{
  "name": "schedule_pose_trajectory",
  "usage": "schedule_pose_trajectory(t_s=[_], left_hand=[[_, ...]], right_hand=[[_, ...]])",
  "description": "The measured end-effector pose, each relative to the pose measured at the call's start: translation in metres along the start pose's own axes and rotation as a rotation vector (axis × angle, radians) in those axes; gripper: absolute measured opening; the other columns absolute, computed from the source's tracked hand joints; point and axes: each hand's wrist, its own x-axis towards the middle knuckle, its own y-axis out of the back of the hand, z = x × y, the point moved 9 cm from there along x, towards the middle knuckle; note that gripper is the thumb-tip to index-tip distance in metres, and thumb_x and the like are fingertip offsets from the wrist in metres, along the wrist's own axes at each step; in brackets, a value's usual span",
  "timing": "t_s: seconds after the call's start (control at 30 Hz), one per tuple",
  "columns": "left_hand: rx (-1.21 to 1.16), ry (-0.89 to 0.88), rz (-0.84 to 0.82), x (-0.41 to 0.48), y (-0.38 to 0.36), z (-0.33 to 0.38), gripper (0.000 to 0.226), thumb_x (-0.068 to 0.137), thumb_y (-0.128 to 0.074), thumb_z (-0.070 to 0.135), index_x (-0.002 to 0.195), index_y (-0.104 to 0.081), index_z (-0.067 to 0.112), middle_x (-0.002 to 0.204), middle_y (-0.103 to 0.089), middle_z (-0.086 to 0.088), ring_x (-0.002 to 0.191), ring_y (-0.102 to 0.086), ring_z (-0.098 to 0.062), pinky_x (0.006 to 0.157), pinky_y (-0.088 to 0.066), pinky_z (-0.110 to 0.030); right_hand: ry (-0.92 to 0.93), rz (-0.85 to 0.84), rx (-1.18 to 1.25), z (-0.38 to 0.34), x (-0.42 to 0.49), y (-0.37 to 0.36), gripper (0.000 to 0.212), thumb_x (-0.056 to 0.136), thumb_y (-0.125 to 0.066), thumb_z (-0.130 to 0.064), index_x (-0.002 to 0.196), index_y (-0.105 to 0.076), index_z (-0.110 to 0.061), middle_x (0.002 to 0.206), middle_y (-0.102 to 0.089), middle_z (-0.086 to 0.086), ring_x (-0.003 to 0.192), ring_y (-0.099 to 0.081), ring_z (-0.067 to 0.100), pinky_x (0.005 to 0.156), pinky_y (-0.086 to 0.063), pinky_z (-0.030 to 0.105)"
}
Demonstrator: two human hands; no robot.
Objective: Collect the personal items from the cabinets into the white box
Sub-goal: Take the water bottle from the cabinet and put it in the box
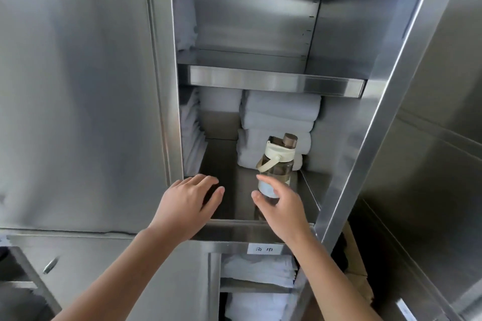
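A clear water bottle (277, 164) with a cream lid, a brown cap and a cream carry loop stands upright on the lower shelf (229, 180) of an open steel cabinet. My right hand (281, 206) is just in front of the bottle's lower part, fingers spread around it; the thumb and forefinger are at its side, and I cannot tell whether they touch. My left hand (187, 203) hovers flat over the shelf's front left, fingers apart and holding nothing. The white box is not in view.
Folded white towels (279, 122) are stacked behind the bottle and along the shelf's left wall (191, 135). The open cabinet door (378, 101) stands at the right. More towels (258, 268) fill a labelled compartment below. The upper shelf (273, 81) overhangs the bottle.
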Motion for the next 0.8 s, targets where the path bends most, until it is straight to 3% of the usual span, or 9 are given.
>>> schedule_pose_trajectory(t_s=[0.13,0.23,0.33,0.5,0.63,0.8], left_hand=[[-0.037,-0.076,-0.002,0.017,-0.022,0.042,0.05,0.099,-0.028,0.058,0.122,-0.062,0.031,0.118,-0.066,0.013,0.101,-0.064,-0.01,0.088,-0.049,-0.028],[-0.049,-0.128,0.002,0.026,-0.034,0.064,0.048,0.098,-0.029,0.055,0.115,-0.065,0.028,0.109,-0.069,0.013,0.092,-0.065,-0.01,0.081,-0.049,-0.024],[-0.061,-0.146,-0.005,0.033,-0.043,0.073,0.048,0.097,-0.029,0.055,0.113,-0.065,0.028,0.106,-0.069,0.013,0.089,-0.065,-0.009,0.077,-0.047,-0.022],[-0.065,-0.11,-0.002,0.04,-0.052,0.069,0.049,0.097,-0.028,0.055,0.116,-0.064,0.027,0.103,-0.069,0.013,0.085,-0.065,-0.01,0.073,-0.047,-0.022],[-0.068,-0.067,-0.021,0.046,-0.064,0.058,0.062,0.094,-0.018,0.063,0.118,-0.064,0.028,0.109,-0.068,0.014,0.087,-0.064,-0.009,0.074,-0.041,-0.019],[-0.059,-0.021,-0.059,0.055,-0.087,0.04,0.064,0.093,-0.017,0.064,0.12,-0.063,0.029,0.113,-0.067,0.014,0.09,-0.065,-0.009,0.077,-0.046,-0.02]], right_hand=[[-0.035,0.081,-0.051,0.025,-0.006,0.046,0.045,0.09,-0.061,-0.055,0.134,-0.058,-0.043,0.126,-0.054,-0.039,0.119,-0.048,-0.018,0.102,-0.038,0.017],[-0.066,0.11,-0.059,0.041,-0.008,0.066,0.051,0.09,-0.063,-0.055,0.138,-0.055,-0.041,0.136,-0.057,-0.029,0.13,-0.049,-0.006,0.108,-0.04,0.023],[-0.097,0.124,-0.055,0.053,-0.005,0.074,0.058,0.087,-0.063,-0.058,0.141,-0.053,-0.04,0.138,-0.053,-0.03,0.129,-0.048,-0.006,0.109,-0.039,0.025],[-0.144,0.106,-0.026,0.074,0.004,0.067,0.064,0.088,-0.069,-0.051,0.147,-0.047,-0.037,0.139,-0.048,-0.03,0.129,-0.047,-0.004,0.108,-0.039,0.025],[-0.192,0.067,0.013,0.092,0.017,0.049,0.072,0.087,-0.074,-0.049,0.15,-0.043,-0.032,0.147,-0.05,-0.021,0.132,-0.048,0.001,0.112,-0.042,0.033],[-0.262,0.044,0.065,0.118,0.039,0.025,0.078,0.082,-0.079,-0.048,0.149,-0.043,-0.031,0.144,-0.05,-0.023,0.135,-0.047,0.004,0.114,-0.042,0.041]])
